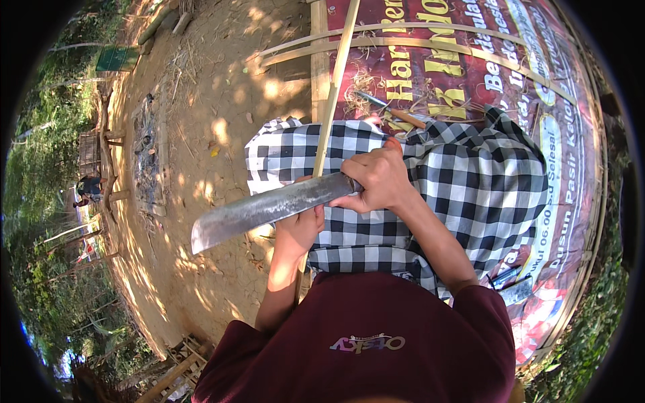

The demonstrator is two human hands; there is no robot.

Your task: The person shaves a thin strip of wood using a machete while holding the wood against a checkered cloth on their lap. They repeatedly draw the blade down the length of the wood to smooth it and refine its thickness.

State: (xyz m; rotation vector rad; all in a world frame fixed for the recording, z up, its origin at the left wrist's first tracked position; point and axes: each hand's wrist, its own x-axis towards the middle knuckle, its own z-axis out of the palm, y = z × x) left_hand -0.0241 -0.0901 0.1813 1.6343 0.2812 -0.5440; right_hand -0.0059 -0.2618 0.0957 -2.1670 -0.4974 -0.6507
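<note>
My right hand [379, 176] is closed around the handle end of a machete [262, 211]. Its broad, stained steel blade points left and slightly toward me, lying across a long pale bamboo strip [336, 80]. Below the blade, my left hand [299, 232] is closed on that strip, its fingers partly hidden by the metal. From the far edge of the view, the strip runs over my lap to beside my left forearm. A black-and-white checked cloth [463, 174] covers my legs.
A knife with a wooden handle [406, 119] lies beyond my lap on a printed red banner [369, 60], among thin shavings. More bamboo strips [430, 46] cross the banner. Bare earth [195, 114] spreads to the left; another person [89, 188] is far off there.
</note>
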